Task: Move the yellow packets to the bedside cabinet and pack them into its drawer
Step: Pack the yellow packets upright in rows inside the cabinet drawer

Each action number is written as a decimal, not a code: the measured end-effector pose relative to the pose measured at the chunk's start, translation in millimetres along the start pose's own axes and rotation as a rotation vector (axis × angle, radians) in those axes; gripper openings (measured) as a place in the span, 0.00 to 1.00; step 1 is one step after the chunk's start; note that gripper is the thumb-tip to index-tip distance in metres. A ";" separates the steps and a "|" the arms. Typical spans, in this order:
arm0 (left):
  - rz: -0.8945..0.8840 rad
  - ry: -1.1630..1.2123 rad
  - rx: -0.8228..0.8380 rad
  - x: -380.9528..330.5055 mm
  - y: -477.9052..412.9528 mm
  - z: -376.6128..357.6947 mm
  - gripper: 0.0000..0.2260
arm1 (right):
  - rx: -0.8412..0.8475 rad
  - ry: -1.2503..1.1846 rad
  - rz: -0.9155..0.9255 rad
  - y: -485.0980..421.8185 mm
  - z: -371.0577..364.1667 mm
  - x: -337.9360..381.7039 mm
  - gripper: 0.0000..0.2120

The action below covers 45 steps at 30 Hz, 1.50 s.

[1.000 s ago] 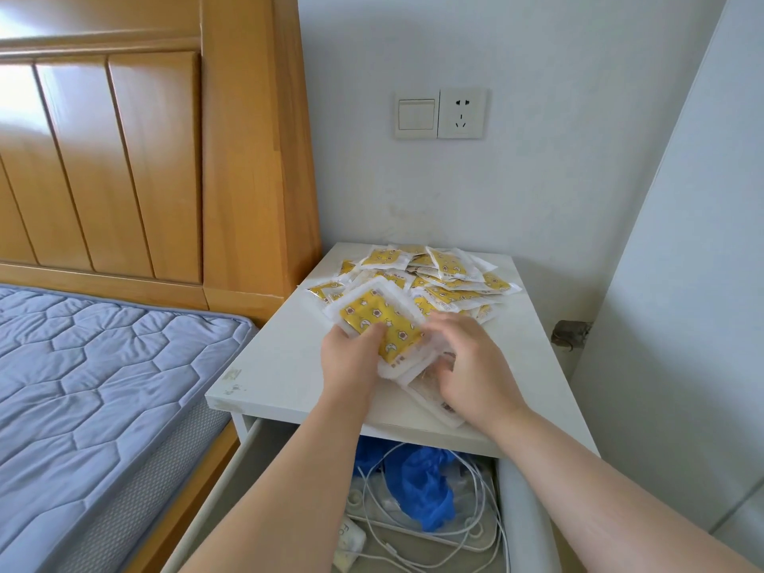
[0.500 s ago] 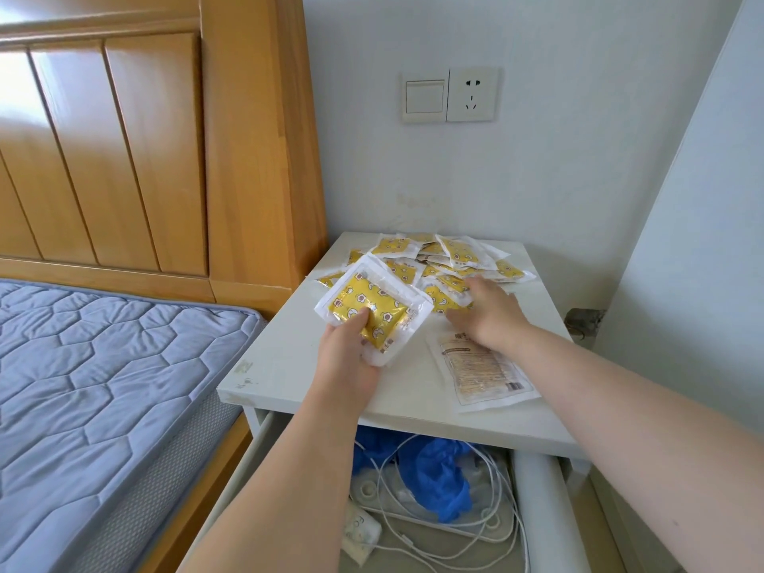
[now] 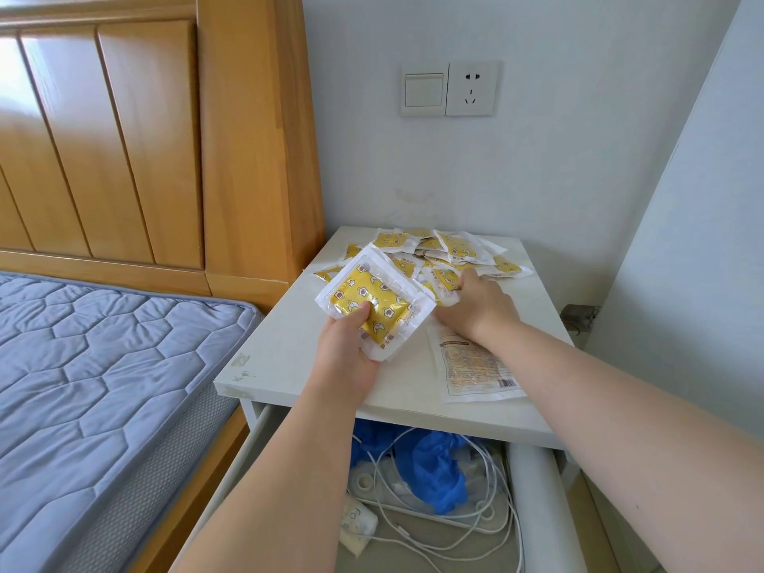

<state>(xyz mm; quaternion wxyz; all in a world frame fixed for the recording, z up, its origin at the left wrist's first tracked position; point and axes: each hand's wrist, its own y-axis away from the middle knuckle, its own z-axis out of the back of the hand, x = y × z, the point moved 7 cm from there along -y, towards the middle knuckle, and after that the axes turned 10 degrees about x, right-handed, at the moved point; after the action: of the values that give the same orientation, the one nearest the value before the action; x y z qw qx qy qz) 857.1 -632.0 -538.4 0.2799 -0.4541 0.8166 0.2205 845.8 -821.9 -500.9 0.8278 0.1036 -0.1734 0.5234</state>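
While left hand grips a packet stack over the cabinet, right hand lies on the pile at its back, grip unclear; best keep stack squared w/ thumb, then into drawer below.

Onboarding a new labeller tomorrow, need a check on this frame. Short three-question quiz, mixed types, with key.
1. True or false: the drawer is shut.
2. Short answer: what does the right hand rest on?
3. The stack of packets raised above the cabinet top is held by: A) the left hand B) the right hand C) neither.

Key:
1. False; it stands open, with white cables inside.
2. The loose pile of yellow packets at the back of the cabinet top.
3. A.
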 end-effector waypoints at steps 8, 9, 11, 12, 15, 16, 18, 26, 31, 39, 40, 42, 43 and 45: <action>-0.009 -0.014 0.015 0.3 -2.5 0.9 0.16 | -0.136 0.471 0.177 3.9 14.9 23.3 0.09; -0.009 -0.019 0.014 0.2 -2.3 0.1 0.15 | -0.144 0.526 0.188 6.0 15.1 24.7 0.11; -0.008 -0.024 0.010 0.1 -2.0 -0.4 0.14 | -0.179 0.601 0.231 11.6 17.3 27.0 0.14; -0.011 -0.021 0.014 0.0 -2.3 -0.7 0.15 | -0.208 0.593 0.243 14.9 21.1 27.1 0.12; -0.015 -0.019 0.009 -1.0 -1.8 -1.0 0.15 | -0.346 0.340 0.257 24.6 43.4 21.6 0.09; -0.014 -0.018 0.006 -1.0 -1.4 -0.7 0.15 | -0.398 0.218 0.273 29.9 51.8 18.9 0.10; -0.013 -0.004 -0.006 -1.2 -0.7 0.9 0.15 | -0.453 0.052 0.345 46.6 63.9 15.8 0.08; -0.002 0.043 -0.027 -0.2 1.4 3.3 0.17 | -0.051 -0.112 0.411 97.6 40.6 -23.9 0.14; -0.002 -0.001 -0.043 -1.0 3.7 0.7 0.17 | 0.010 -0.134 0.350 95.5 45.9 -32.2 0.21; 0.001 -0.063 -0.056 -2.3 4.9 -0.4 0.17 | 0.450 0.054 0.248 67.0 15.3 3.8 0.28; 0.001 -0.065 -0.055 -2.3 4.9 -0.5 0.16 | 0.492 0.100 0.228 65.0 14.0 5.6 0.31; 0.000 -0.066 -0.047 -2.3 4.6 -1.1 0.16 | 0.560 0.185 0.186 61.3 15.1 7.8 0.34; -0.001 -0.068 -0.045 -2.4 4.2 -1.3 0.16 | 0.591 0.228 0.164 60.0 15.9 8.9 0.35; -0.001 -0.079 -0.045 -2.3 4.0 -1.5 0.15 | 0.641 0.298 0.117 57.6 16.3 10.5 0.37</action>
<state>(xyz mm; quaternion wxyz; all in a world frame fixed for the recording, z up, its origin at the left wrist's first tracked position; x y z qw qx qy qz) 854.3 -629.6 -535.4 0.3021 -0.4516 0.7994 0.2563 795.1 -794.2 -482.3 0.7381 0.2701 0.1166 0.6071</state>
